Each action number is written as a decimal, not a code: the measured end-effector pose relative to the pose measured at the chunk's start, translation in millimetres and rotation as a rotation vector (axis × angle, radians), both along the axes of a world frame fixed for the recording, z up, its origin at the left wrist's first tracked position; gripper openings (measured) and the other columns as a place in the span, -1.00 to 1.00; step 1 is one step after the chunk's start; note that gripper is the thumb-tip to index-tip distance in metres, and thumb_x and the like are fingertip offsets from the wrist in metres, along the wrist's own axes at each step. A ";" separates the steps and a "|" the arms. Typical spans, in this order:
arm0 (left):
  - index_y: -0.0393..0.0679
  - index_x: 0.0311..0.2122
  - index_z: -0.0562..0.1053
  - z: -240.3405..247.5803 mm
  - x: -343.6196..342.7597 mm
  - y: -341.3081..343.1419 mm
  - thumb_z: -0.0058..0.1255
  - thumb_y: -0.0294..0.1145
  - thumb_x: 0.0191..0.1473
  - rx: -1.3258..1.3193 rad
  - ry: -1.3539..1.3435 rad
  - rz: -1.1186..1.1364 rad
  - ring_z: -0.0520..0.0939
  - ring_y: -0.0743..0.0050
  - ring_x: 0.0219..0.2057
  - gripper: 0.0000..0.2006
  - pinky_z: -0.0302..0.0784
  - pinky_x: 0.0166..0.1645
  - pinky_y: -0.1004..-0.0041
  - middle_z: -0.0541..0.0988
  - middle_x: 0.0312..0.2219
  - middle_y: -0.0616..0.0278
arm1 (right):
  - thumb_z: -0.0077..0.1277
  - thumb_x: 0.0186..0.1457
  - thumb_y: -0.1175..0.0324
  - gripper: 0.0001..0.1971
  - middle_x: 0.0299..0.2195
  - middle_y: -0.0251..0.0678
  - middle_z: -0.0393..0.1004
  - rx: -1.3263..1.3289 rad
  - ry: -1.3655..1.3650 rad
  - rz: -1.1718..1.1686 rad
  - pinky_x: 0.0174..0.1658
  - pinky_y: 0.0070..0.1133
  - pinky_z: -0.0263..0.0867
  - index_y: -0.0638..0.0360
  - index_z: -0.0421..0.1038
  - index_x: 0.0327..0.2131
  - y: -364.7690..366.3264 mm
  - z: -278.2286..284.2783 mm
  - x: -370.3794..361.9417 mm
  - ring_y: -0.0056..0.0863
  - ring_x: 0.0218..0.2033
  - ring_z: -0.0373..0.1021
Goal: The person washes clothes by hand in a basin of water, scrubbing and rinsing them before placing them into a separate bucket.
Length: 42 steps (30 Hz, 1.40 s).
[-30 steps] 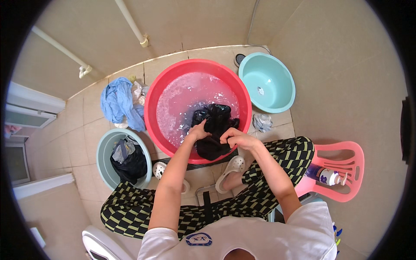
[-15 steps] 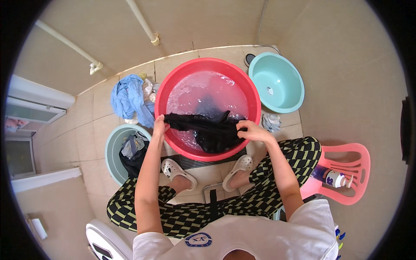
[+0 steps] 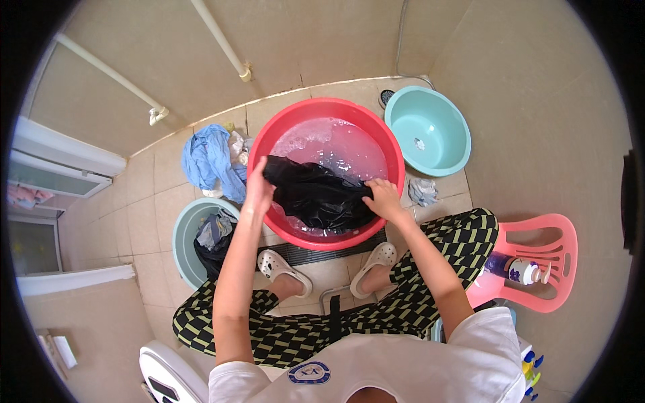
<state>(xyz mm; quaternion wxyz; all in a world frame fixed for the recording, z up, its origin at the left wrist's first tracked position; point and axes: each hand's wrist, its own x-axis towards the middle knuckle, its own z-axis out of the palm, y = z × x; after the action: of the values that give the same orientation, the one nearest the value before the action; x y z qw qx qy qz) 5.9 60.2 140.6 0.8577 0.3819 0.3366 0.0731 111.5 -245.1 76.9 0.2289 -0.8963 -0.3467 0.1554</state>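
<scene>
A wet black garment [image 3: 319, 198] stretches between my two hands over a large red basin [image 3: 261, 138] of soapy water, its lower part hanging into the water. My left hand [image 3: 259, 189] grips its left end by the basin's left rim, with the thumb up along the cloth. On the right, my right hand [image 3: 384, 199] is closed on the other end near the right rim. The fingertips of both hands are partly hidden by the cloth. The garment's exact kind cannot be made out.
Blue clothing [image 3: 209, 156] lies on the tiles at the left, above a pale teal tub [image 3: 185, 245] holding dark clothes. An aqua basin [image 3: 440, 138] stands at the far right, with a crumpled grey cloth [image 3: 423, 192] nearby. A pink chair [image 3: 564, 248] bears a pump bottle [image 3: 521, 270].
My left hand has risen and turned, moving slightly farther away. The black garment, earlier a narrow taut strip on top, now spreads wider between my hands. My right hand stays near the right rim.
</scene>
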 end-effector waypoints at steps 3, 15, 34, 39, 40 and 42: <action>-0.15 -0.20 0.42 6.8 13.2 -44.3 -0.22 -0.12 0.14 0.461 0.053 -0.163 0.47 0.50 -0.26 -0.67 0.31 -0.14 0.46 0.51 -0.29 0.28 | 0.14 -0.20 0.11 -0.32 -0.03 -0.09 0.27 0.318 0.225 0.124 0.08 -0.38 0.08 0.14 0.20 0.02 34.8 17.9 -22.8 -0.13 0.04 0.17; -0.20 -0.08 0.40 -55.2 36.2 -167.4 -0.02 -0.44 0.00 1.077 -0.236 -0.408 0.55 0.42 -0.35 -0.68 0.42 -0.18 0.50 0.55 -0.38 0.11 | -0.13 -0.02 0.09 -0.51 -0.07 -0.20 0.30 0.692 1.137 -0.861 0.04 -0.37 0.13 0.20 0.20 -0.07 87.5 -76.3 -27.7 -0.26 -0.06 0.25; -0.25 -0.07 0.36 -141.2 8.1 -57.4 -0.01 -0.43 -0.01 1.323 -0.078 -0.308 0.31 0.01 0.05 -0.65 0.17 0.13 0.35 0.39 -0.08 -0.10 | -0.19 0.03 0.25 -0.69 -0.29 -0.21 0.50 0.746 1.839 -0.377 -0.10 -0.44 0.34 0.26 0.42 -0.27 62.5 39.9 6.9 -0.38 -0.27 0.44; -0.26 -0.21 0.46 -87.4 26.3 -76.7 -0.25 -0.49 0.08 0.383 -0.080 -0.321 0.49 0.65 -0.34 -0.76 0.38 -0.20 0.61 0.53 -0.35 0.35 | 0.00 0.01 0.07 -0.50 -0.17 -0.26 0.44 0.374 1.464 -0.190 -0.05 -0.57 0.27 0.34 0.35 -0.13 16.3 43.3 61.6 -0.51 -0.17 0.38; -0.27 -0.25 0.47 -76.1 27.1 -71.1 -0.24 -0.51 0.08 0.367 -0.075 -0.395 0.49 0.67 -0.38 -0.77 0.38 -0.24 0.63 0.54 -0.40 0.39 | 0.01 0.01 0.07 -0.46 -0.16 -0.26 0.43 0.157 1.320 -0.078 -0.03 -0.59 0.26 0.37 0.31 -0.09 7.7 37.9 76.3 -0.53 -0.16 0.36; -0.26 -0.35 0.51 -45.0 23.2 -59.9 -0.17 -0.48 0.04 0.423 -0.039 -0.436 0.49 0.71 -0.47 -0.81 0.38 -0.32 0.65 0.54 -0.49 0.41 | 0.14 -0.13 0.02 -0.32 -0.10 -0.20 0.37 -0.045 1.026 0.219 0.07 -0.59 0.11 0.41 0.28 -0.06 13.9 53.2 81.1 -0.47 -0.04 0.26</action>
<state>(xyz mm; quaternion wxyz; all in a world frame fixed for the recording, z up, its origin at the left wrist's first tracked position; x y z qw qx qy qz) 29.1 0.3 95.6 0.7611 0.6135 0.2075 -0.0368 192.6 -231.1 130.1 0.3324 -0.6680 -0.2784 0.6048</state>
